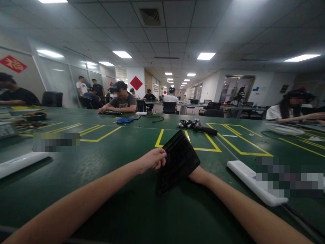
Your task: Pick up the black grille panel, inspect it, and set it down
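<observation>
A black tray (179,159), divided into a grid of square compartments, is held tilted above the green table (114,189). My right hand (199,175) grips it from behind at the lower right edge, its fingers mostly hidden by the tray. In front of the tray's left part, my left hand (155,159) is closed in a pinch. Something tiny and dark may sit at its fingertips, but I cannot make it out. What the compartments contain is too dark to tell.
White power strips (256,183) lie at right and left. Beyond the tray are yellow tape outlines (208,149), a heap of dark cables (188,123), a black-handled tool (207,130) and a blue glove (125,120). Several people sit around the tables.
</observation>
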The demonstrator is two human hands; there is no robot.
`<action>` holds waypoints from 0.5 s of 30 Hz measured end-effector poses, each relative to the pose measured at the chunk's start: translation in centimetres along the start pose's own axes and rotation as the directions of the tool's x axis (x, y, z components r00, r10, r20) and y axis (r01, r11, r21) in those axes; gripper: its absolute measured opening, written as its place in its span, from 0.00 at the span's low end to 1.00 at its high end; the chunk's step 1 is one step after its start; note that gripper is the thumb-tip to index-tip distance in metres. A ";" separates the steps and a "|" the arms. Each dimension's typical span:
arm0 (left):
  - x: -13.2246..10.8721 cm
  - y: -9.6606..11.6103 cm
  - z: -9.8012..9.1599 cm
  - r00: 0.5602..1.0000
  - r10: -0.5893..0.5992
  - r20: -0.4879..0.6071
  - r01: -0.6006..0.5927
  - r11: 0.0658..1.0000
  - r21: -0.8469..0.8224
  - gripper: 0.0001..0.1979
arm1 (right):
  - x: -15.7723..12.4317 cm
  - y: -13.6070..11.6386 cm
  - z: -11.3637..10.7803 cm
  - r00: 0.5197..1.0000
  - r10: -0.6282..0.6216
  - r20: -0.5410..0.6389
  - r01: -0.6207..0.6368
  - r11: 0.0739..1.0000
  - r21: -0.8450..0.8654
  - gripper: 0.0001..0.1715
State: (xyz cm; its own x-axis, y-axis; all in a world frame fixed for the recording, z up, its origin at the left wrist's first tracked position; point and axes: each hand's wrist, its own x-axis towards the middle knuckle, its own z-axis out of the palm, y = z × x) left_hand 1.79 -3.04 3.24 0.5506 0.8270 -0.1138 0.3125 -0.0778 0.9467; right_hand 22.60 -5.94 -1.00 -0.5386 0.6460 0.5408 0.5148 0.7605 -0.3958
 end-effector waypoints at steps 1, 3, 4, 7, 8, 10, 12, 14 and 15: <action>0.0 0.0 0.2 1.000 0.006 -0.001 -0.006 1.000 0.013 0.09 | 0.0 -0.1 0.0 1.000 0.000 0.001 0.000 1.000 0.012 0.24; 0.0 -0.1 0.4 1.000 0.023 -0.007 -0.023 1.000 0.019 0.08 | 0.1 -0.3 0.0 1.000 -0.005 0.006 0.005 0.999 0.033 0.23; 0.1 -0.1 0.5 0.999 0.031 -0.009 -0.031 0.999 0.017 0.09 | 0.2 -0.4 0.0 1.000 -0.008 0.011 0.007 0.999 0.040 0.23; 0.1 -0.4 0.6 0.998 0.059 -0.004 -0.059 0.998 -0.001 0.10 | 0.2 -0.4 0.0 1.000 -0.014 0.015 0.013 0.999 0.040 0.22; 0.2 -0.5 0.6 0.998 0.067 0.000 -0.067 0.998 -0.007 0.10 | 0.2 -0.4 0.0 1.000 -0.013 0.013 0.012 0.999 0.040 0.22; 0.2 -0.8 0.5 0.997 0.080 0.006 -0.080 0.997 -0.020 0.12 | 0.2 -0.4 0.2 1.000 -0.006 0.015 0.005 0.999 0.045 0.23; 0.1 -1.0 0.5 0.996 0.087 0.001 -0.087 0.996 -0.036 0.13 | 0.2 -0.3 0.3 1.000 -0.001 0.024 0.000 0.999 0.046 0.23; 0.1 -1.1 0.5 0.995 0.094 -0.018 -0.094 0.994 -0.059 0.13 | 0.2 -0.3 0.4 1.000 0.002 0.029 -0.003 0.999 0.037 0.23; 0.0 -1.1 0.5 0.995 0.100 -0.029 -0.102 0.992 -0.070 0.14 | 0.1 -0.2 0.4 1.000 0.005 0.030 -0.006 1.000 0.030 0.24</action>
State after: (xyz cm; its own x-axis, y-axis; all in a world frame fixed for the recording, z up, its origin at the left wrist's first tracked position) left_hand 1.85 -3.21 2.02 0.5566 0.8307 -0.0101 0.2001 -0.1222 0.9721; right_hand 22.15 -5.98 -1.13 -0.5557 0.6514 0.5166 0.4979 0.7584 -0.4206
